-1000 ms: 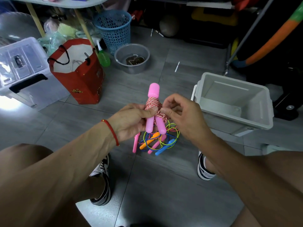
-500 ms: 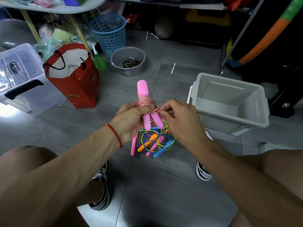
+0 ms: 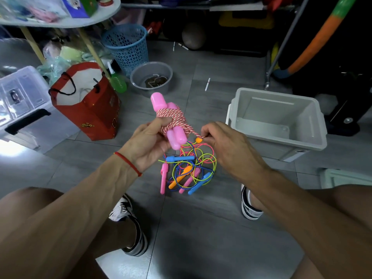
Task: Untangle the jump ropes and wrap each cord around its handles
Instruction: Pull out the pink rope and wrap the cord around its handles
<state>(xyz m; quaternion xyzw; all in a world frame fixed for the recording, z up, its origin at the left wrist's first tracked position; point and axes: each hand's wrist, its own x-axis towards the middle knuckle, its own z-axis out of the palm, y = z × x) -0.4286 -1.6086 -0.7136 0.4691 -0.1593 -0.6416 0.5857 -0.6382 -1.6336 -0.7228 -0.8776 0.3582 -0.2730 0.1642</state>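
left hand (image 3: 150, 140) grips wrapped pink handles (image 3: 173, 125); right hand (image 3: 223, 141) pinches cord end (image 3: 198, 135).

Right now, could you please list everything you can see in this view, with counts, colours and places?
wrapped jump rope: one, pink handles, red-and-white cord wound round them, held above the floor.
tangled jump ropes: one pile, blue, orange and pink handles, thin coloured cords, on the floor below the hands.
grey bin: one, right.
grey basin: one, far centre.
blue basket: one, behind the basin.
red bag: one, left.
green bottle: one, between bag and basin.
clear box: one, far left.
table: one, white, upper left.
shoes: two, black-and-white, on the floor.
left hand: grips the handles.
right hand: pinches the cord's loose end.
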